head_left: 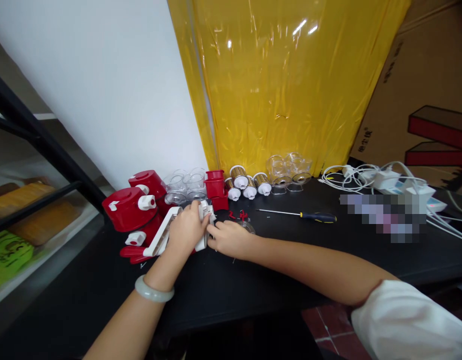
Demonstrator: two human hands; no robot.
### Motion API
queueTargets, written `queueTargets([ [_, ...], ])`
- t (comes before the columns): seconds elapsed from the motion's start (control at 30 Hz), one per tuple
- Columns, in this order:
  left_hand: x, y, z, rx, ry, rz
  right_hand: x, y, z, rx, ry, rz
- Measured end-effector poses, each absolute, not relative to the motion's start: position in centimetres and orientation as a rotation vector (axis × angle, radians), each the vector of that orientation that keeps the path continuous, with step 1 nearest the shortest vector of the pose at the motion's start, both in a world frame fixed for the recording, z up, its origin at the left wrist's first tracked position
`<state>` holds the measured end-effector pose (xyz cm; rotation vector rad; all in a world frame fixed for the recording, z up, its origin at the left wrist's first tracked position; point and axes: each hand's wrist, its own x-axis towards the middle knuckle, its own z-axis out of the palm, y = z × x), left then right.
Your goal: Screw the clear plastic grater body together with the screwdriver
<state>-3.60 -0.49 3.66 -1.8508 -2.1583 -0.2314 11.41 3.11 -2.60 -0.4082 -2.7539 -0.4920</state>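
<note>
My left hand (188, 226) is wrapped round a white plastic part (207, 209), whose upper end shows past the fingers. My right hand (231, 240) meets it from the right, its fingertips pinched at the part's side; whatever lies between them is hidden. A long white plastic frame (161, 232) leans just left of my left hand, by red plastic housings (123, 209) with white knobs. Small red pieces (243, 216) lie beyond my right hand, close to a clear round piece (248, 227) partly covered by it.
Behind the hands stand red hoppers (215, 184), metal drums with white ends (238, 176) and clear plastic cups (186, 185). A screwdriver (317, 217) lies to the right on the black table (291, 270). White cables and a power strip (394, 182) are farther right.
</note>
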Motion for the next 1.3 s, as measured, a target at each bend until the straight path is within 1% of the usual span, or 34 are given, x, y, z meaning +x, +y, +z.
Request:
queueTargets([
  [0.2, -4.1, -0.8, 3.3, -1.895, -2.151, -0.327, 12.0, 3.1, -2.9, -0.512, -2.824, -0.383],
  [0.37, -4.5, -1.4, 2.8, -1.906, -2.112, -0.349, 12.3, 2.8, -2.5, -0.508, -2.845, -0.280],
  [0.6, -5.1, -1.7, 2.3, -1.907, -2.067, -0.503, 12.5, 2.2, -2.0, -0.486, -2.883, -0.218],
  [0.73, -5.0, -3.1, 2.7, -1.876, -1.915, -0.584, 14.3, 3.1, -1.3, -0.503, -2.827, -0.160],
  [0.8, -4.6, -4.3, 2.8, -1.882, -1.796, -0.589, 16.0, 4.1, -1.1, -0.601, -2.744, -0.082],
  [0.93, -2.8, -6.1, 2.6, -2.061, -1.643, -0.461, 19.3, 5.8, -1.5, -0.677, -2.698, 0.233],
  [1.03, -1.1, -6.4, 2.1, -2.260, -1.628, -0.309, 20.4, 5.9, -2.2, -0.644, -2.631, 0.349],
  [1.17, 0.5, -6.2, 1.6, -2.458, -1.771, -0.184, 20.3, 5.4, -2.7, -0.602, -2.603, 0.355],
  [1.3, 0.9, -6.4, 1.1, -2.613, -1.980, -0.185, 20.2, 5.4, -3.1, -0.616, -2.632, 0.234],
])
